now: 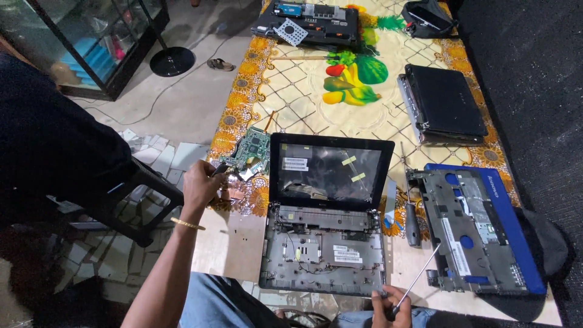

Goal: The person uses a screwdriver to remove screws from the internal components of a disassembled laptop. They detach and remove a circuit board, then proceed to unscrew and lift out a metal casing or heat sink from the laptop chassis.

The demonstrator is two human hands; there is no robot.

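An opened small laptop [325,243] lies in front of me, its keyboard removed, its inner frame bare and its lid with the empty screen shell [331,167] upright. My left hand [203,182] reaches left of it and grips the edge of a green circuit board [252,149] resting on the table. My right hand [388,304] sits at the laptop's near right corner, closed around a thin screwdriver [419,276] whose shaft points up and right.
A blue laptop base [480,234] lies at the right with a second screwdriver [412,218] beside it. A closed black laptop [443,103] and another dismantled one [310,21] lie farther back on the fruit-patterned tablecloth [303,97]. A dark stool [143,194] stands left.
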